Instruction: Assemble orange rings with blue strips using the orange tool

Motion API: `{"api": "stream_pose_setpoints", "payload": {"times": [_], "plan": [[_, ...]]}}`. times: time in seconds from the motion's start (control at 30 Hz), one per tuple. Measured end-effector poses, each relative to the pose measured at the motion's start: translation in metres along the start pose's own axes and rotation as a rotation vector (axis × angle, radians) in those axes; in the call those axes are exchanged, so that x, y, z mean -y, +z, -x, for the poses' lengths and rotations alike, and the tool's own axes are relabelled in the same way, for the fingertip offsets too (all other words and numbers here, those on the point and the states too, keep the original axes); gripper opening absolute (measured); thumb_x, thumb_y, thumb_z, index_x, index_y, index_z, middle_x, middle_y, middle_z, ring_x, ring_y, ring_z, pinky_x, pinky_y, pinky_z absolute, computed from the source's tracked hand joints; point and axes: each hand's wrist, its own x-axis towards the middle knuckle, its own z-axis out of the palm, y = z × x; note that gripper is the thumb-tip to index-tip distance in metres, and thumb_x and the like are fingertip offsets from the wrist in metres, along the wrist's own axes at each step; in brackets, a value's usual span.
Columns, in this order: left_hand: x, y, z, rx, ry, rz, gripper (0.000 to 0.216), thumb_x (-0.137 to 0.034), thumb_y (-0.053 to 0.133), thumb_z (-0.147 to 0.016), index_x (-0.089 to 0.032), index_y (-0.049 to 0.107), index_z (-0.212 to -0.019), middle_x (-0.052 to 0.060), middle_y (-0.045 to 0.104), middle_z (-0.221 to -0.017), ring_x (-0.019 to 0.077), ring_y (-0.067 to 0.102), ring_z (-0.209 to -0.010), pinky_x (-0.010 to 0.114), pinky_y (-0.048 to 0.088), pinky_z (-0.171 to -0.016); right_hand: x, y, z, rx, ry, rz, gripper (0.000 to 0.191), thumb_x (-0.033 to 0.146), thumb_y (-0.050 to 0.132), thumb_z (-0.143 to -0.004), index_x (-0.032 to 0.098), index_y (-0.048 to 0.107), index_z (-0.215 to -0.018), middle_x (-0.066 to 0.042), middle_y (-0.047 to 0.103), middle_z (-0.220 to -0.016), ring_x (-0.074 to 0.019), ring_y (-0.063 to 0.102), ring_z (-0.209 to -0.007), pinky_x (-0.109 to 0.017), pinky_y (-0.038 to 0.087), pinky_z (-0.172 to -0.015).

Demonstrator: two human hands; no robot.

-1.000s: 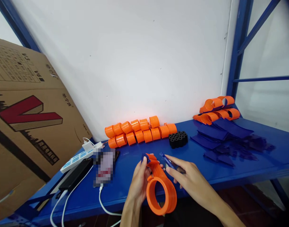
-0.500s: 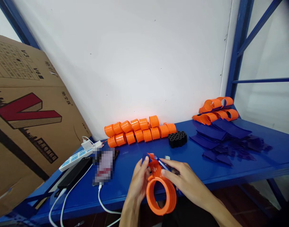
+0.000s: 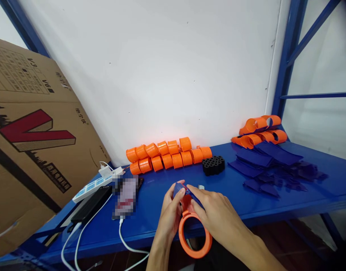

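Note:
My left hand [image 3: 169,216] is closed around the neck of an orange ring-shaped part [image 3: 195,237], thumb pressing a small blue piece [image 3: 178,188] at its top. My right hand [image 3: 215,212] lies over the same part from the right, fingers pinching a thin blue strip [image 3: 194,196] against it. Both hands hover over the front edge of the blue shelf [image 3: 246,205].
A row of orange cylinders [image 3: 169,156] lines the wall beside a black block of tubes [image 3: 213,165]. Blue flat pieces [image 3: 271,169] and more orange parts [image 3: 260,131] lie right. A power strip [image 3: 96,182], black device [image 3: 91,205], white cables and cardboard box [image 3: 28,139] stand left.
My right hand has moved left with the blue strip onto the orange part. The part has tilted and dropped slightly, with both hands now closed together on it.

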Motion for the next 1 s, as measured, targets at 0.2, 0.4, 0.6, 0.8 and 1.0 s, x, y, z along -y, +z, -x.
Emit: {"api": "stream_pose_setpoints", "payload": {"times": [0.2, 0.4, 0.6, 0.8, 1.0], "plan": [[-0.004, 0.0, 0.003, 0.013, -0.018, 0.029, 0.052, -0.03, 0.078, -0.074, -0.016, 0.062, -0.121, 0.008, 0.075, -0.092, 0.0217, 0.071, -0.08, 0.029, 0.051, -0.074, 0.006, 0.004, -0.003, -0.014, -0.067, 0.126, 0.039, 0.009, 0.038, -0.092, 0.018, 0.064, -0.12, -0.009, 0.076, -0.093, -0.0242, 0.072, -0.075, -0.028, 0.044, -0.058], [-0.007, -0.003, 0.002, 0.02, -0.048, 0.059, 0.044, -0.03, 0.08, -0.071, -0.017, 0.067, -0.11, 0.005, 0.073, -0.084, 0.0221, 0.071, -0.08, 0.03, 0.051, -0.075, 0.01, 0.006, 0.002, -0.068, -0.089, 0.07, 0.042, 0.006, 0.04, -0.091, 0.019, 0.063, -0.123, -0.009, 0.076, -0.096, -0.0224, 0.072, -0.08, -0.026, 0.044, -0.061], [-0.008, -0.003, 0.001, 0.07, -0.056, 0.054, 0.038, -0.028, 0.077, -0.075, -0.016, 0.066, -0.109, 0.006, 0.072, -0.082, 0.022, 0.07, -0.079, 0.028, 0.049, -0.067, 0.012, 0.004, 0.003, -0.06, -0.063, 0.058, 0.041, 0.005, 0.04, -0.091, 0.019, 0.064, -0.121, -0.009, 0.076, -0.097, -0.0236, 0.073, -0.08, -0.027, 0.045, -0.061], [-0.011, -0.001, 0.004, 0.067, -0.083, 0.066, 0.038, -0.031, 0.08, -0.07, -0.016, 0.068, -0.104, 0.005, 0.07, -0.081, 0.0216, 0.07, -0.076, 0.029, 0.05, -0.07, 0.02, 0.009, 0.003, -0.043, -0.074, 0.102, 0.049, -0.001, 0.039, -0.087, 0.014, 0.06, -0.129, -0.014, 0.071, -0.116, -0.0271, 0.072, -0.095, -0.032, 0.054, -0.068], [-0.009, -0.003, 0.003, -0.017, -0.05, 0.077, 0.039, -0.038, 0.078, -0.073, -0.017, 0.07, -0.104, 0.004, 0.072, -0.081, 0.0208, 0.07, -0.075, 0.032, 0.052, -0.074, 0.031, 0.017, 0.012, -0.055, -0.1, 0.104, 0.045, 0.022, 0.046, -0.096, 0.012, 0.052, -0.139, -0.02, 0.062, -0.13, -0.0309, 0.066, -0.11, -0.037, 0.057, -0.082]]}}
